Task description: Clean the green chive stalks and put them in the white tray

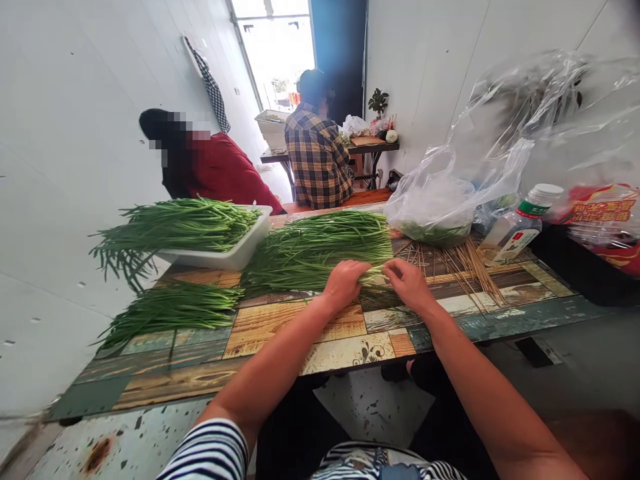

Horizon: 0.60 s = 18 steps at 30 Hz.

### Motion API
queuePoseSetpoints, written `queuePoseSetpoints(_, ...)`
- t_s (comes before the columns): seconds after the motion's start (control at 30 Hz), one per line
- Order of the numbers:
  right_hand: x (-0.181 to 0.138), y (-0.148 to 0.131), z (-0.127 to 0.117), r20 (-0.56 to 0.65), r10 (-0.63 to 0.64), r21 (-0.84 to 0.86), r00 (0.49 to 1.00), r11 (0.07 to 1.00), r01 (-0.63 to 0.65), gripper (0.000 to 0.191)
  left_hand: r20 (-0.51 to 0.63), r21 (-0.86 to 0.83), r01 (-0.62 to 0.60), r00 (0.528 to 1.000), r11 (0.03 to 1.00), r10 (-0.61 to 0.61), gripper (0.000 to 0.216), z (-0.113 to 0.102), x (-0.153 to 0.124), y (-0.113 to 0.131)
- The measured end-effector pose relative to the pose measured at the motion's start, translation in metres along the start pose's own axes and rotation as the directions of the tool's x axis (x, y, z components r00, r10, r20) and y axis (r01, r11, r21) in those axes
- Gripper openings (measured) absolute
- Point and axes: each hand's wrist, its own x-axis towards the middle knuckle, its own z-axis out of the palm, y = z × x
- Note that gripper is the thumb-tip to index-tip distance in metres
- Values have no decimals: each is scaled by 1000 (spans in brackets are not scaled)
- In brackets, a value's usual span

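My left hand [347, 280] is closed around the pale stem ends of a few garlic chives [371, 274], at the front right edge of a large chive pile [320, 243]. Facing it, my right hand [406, 283] pinches the tips of the same stems between thumb and fingers. Whether a skewer is among those stems I cannot make out. Just beyond my right hand lie many thin wooden skewers [473, 270], fanned out on the table. A smaller bunch of chives [185, 310] rests at the left of the table.
A white tub [237, 255] heaped with chives stands at the back left. Behind the skewers sit a clear plastic bag [435, 207], a bottle [523, 223] with a white cap, and a black tray [585, 267] with a red packet. Two people sit beyond the wood-patterned table [295, 327].
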Motion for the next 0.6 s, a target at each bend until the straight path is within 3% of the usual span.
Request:
queuePoseSetpoints(0.2,5,19,-6,-192,115,-48,975,991,-126,26,-34,-73,81,996,994,-84,42,1,1,-2)
queuePoseSetpoints(0.3,4,22,-7,-104,39,-296,994,953,-68,26,-21,-98,78,997,992,-80,42,2,0,-2)
queuePoseSetpoints(0.4,3,18,-5,-64,6,-500,998,865,-37,35,-96,-138,71,992,988,-84,42,2,-1,-3)
queuePoseSetpoints(0.6,14,2,-3,59,57,-640,997,768,-6,21,-299,-190,118,938,975,-172,31,1,-3,-2)
